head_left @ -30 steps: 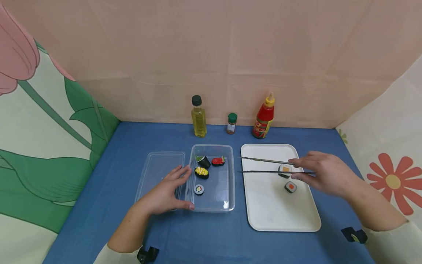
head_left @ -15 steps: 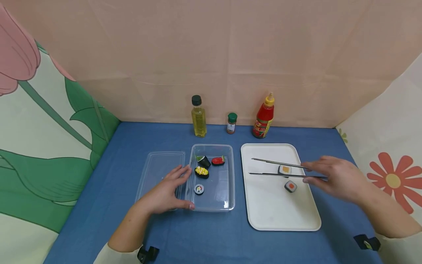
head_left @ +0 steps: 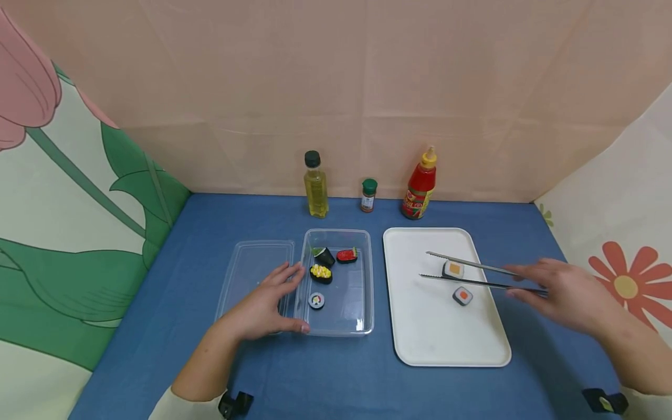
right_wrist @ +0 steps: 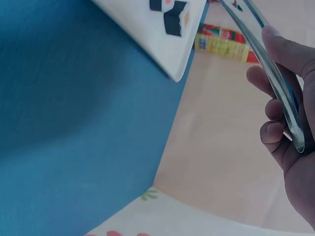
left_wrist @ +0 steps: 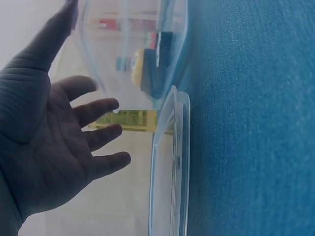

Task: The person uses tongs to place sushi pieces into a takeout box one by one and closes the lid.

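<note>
My left hand [head_left: 262, 309] rests with spread fingers at the left side of a clear plastic container [head_left: 349, 309]. In the container lie a roll slice [head_left: 317, 301], a yellow-topped sushi piece [head_left: 321, 273], a red-topped one [head_left: 346, 256] and a dark hand roll [head_left: 324, 257]. My right hand [head_left: 562, 294] holds metal tongs [head_left: 475, 263], also seen in the right wrist view. The tongs' arms stand apart over a white tray [head_left: 430, 332], nothing gripped between their tips. A yellow-centred sushi roll [head_left: 453, 269] shows between the arms; an orange-centred roll [head_left: 462, 296] lies just below them.
A clear lid [head_left: 249, 262] lies left of the container, partly under the left hand. Behind stand an oil bottle [head_left: 317, 189], a small green-capped jar [head_left: 368, 195] and a red sauce bottle [head_left: 419, 185]. Fabric walls border the blue table [head_left: 336, 379].
My right hand has moved right and slightly toward me with the tongs, whose tips are now farther right over the tray. The left hand and the sushi pieces have stayed put.
</note>
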`<state>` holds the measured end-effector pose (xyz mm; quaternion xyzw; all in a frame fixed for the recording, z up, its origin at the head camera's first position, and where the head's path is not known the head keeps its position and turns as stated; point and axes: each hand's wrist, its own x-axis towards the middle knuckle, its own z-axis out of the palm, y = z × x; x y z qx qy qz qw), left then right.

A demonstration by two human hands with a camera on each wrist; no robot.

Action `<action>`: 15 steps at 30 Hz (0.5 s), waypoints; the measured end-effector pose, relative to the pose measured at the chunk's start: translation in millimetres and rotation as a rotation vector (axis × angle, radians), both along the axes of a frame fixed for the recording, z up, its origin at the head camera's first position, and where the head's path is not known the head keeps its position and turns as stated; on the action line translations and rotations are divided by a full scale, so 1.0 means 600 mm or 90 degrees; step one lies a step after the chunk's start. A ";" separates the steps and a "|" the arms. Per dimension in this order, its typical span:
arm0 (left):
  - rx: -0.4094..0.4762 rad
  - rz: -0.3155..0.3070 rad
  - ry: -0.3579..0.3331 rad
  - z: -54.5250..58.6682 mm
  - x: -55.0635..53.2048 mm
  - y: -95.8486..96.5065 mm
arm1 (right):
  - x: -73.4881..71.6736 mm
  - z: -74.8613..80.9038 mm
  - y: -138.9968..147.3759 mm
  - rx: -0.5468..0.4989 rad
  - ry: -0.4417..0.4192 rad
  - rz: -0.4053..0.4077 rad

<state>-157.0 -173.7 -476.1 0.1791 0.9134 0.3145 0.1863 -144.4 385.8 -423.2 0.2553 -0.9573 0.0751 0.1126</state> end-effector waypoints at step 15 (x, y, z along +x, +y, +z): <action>-0.001 0.000 0.001 -0.002 -0.001 -0.001 | 0.010 -0.032 0.051 -0.010 0.004 -0.052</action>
